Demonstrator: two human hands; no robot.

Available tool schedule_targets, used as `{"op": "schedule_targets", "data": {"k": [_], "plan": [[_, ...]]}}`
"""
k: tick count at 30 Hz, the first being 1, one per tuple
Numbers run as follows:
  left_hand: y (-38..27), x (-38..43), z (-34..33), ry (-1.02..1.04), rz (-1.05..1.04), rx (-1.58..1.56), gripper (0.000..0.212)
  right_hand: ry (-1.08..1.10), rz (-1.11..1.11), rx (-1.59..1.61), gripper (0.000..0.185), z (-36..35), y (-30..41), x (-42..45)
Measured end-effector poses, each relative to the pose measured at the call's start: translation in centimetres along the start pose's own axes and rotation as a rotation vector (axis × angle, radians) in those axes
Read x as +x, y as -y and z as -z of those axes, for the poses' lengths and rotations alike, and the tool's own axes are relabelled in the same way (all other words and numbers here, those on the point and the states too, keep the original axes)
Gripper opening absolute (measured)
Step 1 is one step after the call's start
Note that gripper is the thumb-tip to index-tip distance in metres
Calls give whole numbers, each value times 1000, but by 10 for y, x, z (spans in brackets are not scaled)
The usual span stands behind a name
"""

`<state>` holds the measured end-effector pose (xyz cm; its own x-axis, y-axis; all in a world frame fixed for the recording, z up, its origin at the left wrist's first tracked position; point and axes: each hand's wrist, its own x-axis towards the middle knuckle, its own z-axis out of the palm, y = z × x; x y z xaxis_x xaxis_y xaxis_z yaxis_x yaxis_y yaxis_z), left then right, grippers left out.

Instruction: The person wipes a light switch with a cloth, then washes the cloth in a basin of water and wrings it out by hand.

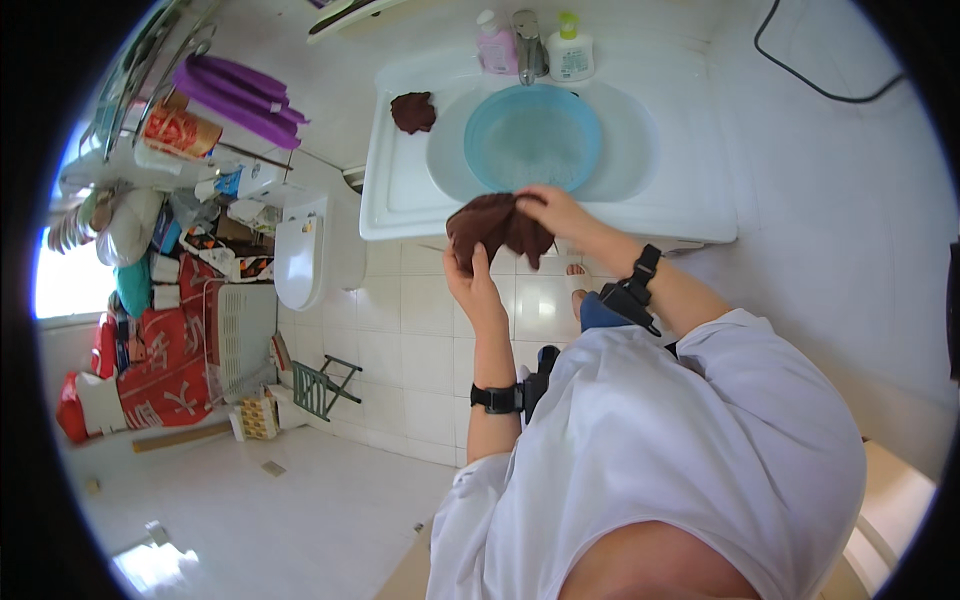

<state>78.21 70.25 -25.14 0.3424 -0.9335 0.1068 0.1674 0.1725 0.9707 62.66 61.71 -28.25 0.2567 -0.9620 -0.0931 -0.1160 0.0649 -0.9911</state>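
A dark brown cloth (491, 225) hangs between my two hands, just in front of the washbasin's front edge. My left hand (474, 281) grips its lower left part, thumb on top. The cloth's upper right side is pinched by my right hand (551, 210). Beyond them a round light-blue plastic basin (471, 154) with water in it sits in the white sink (637, 150), below the metal faucet (529, 45). Another piece of dark brown cloth (413, 112) lies crumpled on the sink's left ledge.
A pink pump bottle (496, 46) and a white one with a green pump (571, 52) flank the faucet. Left are a toilet (300, 259), a purple towel (240, 97) on a rack, a folding stool (319, 388) and piled bags. A black cable (817, 88) runs at the upper right.
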Motion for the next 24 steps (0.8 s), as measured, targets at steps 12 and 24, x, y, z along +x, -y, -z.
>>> {"op": "schedule_targets", "data": {"k": [12, 24], "plan": [[94, 191, -74, 654, -184, 920, 68, -313, -600, 303, 65, 92, -17, 93], [193, 213, -102, 1291, 65, 1614, 88, -298, -708, 549, 72, 49, -59, 100]]}}
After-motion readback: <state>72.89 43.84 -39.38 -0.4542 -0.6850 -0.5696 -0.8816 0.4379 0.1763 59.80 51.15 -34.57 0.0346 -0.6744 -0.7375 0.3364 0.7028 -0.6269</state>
